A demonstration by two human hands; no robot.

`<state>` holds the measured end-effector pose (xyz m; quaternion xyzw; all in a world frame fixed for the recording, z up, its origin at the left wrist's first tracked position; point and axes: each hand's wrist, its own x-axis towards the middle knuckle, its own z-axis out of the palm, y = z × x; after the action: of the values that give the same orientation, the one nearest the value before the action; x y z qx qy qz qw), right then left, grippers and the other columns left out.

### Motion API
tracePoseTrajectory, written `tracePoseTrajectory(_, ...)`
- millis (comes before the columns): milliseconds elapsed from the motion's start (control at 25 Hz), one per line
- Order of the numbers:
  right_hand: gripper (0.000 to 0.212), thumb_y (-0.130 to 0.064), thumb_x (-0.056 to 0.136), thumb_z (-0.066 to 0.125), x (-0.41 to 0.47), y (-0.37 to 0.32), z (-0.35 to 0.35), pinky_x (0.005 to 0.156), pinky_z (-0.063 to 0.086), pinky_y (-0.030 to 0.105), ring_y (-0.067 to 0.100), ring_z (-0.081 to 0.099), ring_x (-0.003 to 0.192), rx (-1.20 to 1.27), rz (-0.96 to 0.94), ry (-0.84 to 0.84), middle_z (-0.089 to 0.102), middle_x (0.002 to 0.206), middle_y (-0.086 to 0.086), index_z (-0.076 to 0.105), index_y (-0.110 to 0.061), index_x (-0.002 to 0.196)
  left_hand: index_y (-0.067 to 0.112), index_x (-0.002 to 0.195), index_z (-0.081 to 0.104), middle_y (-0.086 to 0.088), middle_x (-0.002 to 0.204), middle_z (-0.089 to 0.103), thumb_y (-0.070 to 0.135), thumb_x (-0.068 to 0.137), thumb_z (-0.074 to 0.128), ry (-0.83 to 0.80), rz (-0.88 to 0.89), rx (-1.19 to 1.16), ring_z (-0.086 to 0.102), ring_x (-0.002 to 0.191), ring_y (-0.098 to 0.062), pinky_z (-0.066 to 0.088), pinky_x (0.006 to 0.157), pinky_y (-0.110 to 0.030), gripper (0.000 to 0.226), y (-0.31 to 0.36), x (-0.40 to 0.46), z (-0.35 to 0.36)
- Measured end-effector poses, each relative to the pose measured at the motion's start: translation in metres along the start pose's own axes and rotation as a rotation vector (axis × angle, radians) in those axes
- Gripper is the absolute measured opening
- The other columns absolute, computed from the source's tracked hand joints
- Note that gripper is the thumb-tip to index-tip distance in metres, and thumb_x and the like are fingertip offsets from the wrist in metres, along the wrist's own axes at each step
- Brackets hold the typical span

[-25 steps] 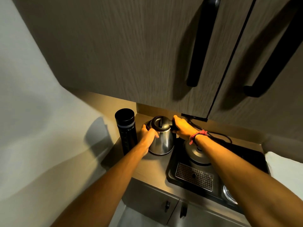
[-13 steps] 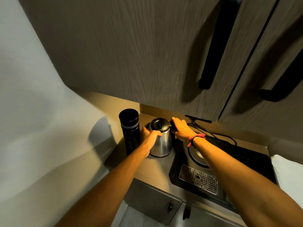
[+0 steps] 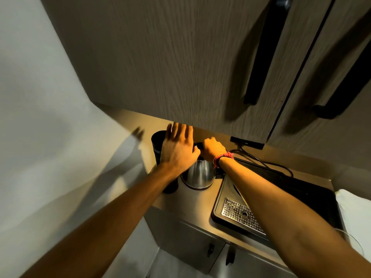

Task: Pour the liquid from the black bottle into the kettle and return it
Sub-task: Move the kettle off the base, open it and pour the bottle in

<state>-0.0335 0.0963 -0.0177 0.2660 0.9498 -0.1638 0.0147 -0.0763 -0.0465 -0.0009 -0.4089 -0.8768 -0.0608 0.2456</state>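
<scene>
Two bare hands over the beige table. Right hand is curled closed around the black handle at the top of the rounded stainless-steel kettle; red string band on that wrist. Left hand is spread flat, fingers apart and extended, nothing held; whether it touches the kettle top underneath I cannot tell.

Tall black cylindrical bottle stands upright just left of the right-hand grip, beside the kettle and partly hidden behind the left hand and forearm. Its base shows below the left wrist. Bottle and kettle look near-touching; contact not clear.

Kettle sits on the table, directly below the grip, its lid area covered by both hands.

Right of the grip: black rectangular tray with a perforated metal drain grille, the right forearm crossing over it. Black power cord runs behind the grip from a black wall socket under the grey wood-grain upper cabinet, which carries long black bar handles. Grey lower cabinet doors sit below the table edge. White wall to the left.
</scene>
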Motion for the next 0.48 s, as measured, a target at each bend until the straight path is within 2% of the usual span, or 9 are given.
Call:
tracePoseTrajectory(120, 0.042, -0.035, 0.09, 0.053, -0.005, -0.008, -0.002, 0.085, 0.055, 0.042, 0.038, 0.063, 0.1, 0.001, -0.012, -0.007, 0.057, 0.118, 0.021, 0.061, -0.003, 0.117, 0.011, 0.152, 0.034, -0.018, 0.156, 0.04, 0.06, 0.088, 0.051, -0.254, -0.094, 0.073, 0.034, 0.146, -0.041, 0.028, 0.119, -0.054, 0.083, -0.036, -0.001, -0.004)
tracePoseTrajectory(160, 0.041, -0.033, 0.092, 0.052, -0.005, -0.008, -0.003, 0.087, 0.055, 0.043, 0.038, 0.063, 0.101, 0.009, -0.014, -0.004, 0.058, 0.119, 0.022, 0.061, -0.002, 0.117, 0.013, 0.152, 0.032, -0.017, 0.156, 0.039, 0.063, 0.087, 0.05, -0.301, -0.117, 0.067, 0.035, 0.144, -0.041, 0.031, 0.116, -0.055, 0.084, -0.043, -0.002, -0.005)
tracePoseTrajectory(280, 0.04, -0.029, 0.096, 0.045, -0.014, -0.012, -0.011, 0.091, 0.053, 0.043, 0.037, 0.061, 0.105, 0.069, 0.016, -0.023, 0.059, 0.121, 0.023, 0.059, 0.001, 0.119, 0.015, 0.147, 0.036, -0.018, 0.144, 0.049, 0.06, 0.084, 0.055, -0.288, -0.114, 0.006, 0.051, 0.128, -0.04, 0.048, 0.099, -0.051, 0.079, -0.057, -0.006, -0.007)
tracePoseTrajectory(400, 0.043, -0.028, 0.099, 0.036, -0.025, -0.011, -0.023, 0.093, 0.047, 0.042, 0.038, 0.058, 0.108, 0.275, 0.05, 0.005, 0.058, 0.123, 0.025, 0.056, 0.006, 0.116, 0.015, 0.148, 0.037, -0.022, 0.137, 0.053, 0.053, 0.088, 0.059, -0.261, -0.118, -0.058, 0.054, 0.122, -0.039, 0.053, 0.093, -0.045, 0.074, -0.066, -0.005, -0.008)
tracePoseTrajectory(480, 0.041, -0.027, 0.101, 0.031, -0.036, -0.006, -0.031, 0.093, 0.043, 0.039, 0.032, 0.056, 0.107, 0.388, 0.059, 0.005, 0.056, 0.126, 0.026, 0.054, 0.006, 0.109, 0.013, 0.145, 0.041, -0.024, 0.133, 0.056, 0.058, 0.089, 0.059, -0.222, -0.142, -0.062, 0.056, 0.119, -0.039, 0.055, 0.09, -0.043, 0.074, -0.068, -0.005, -0.011)
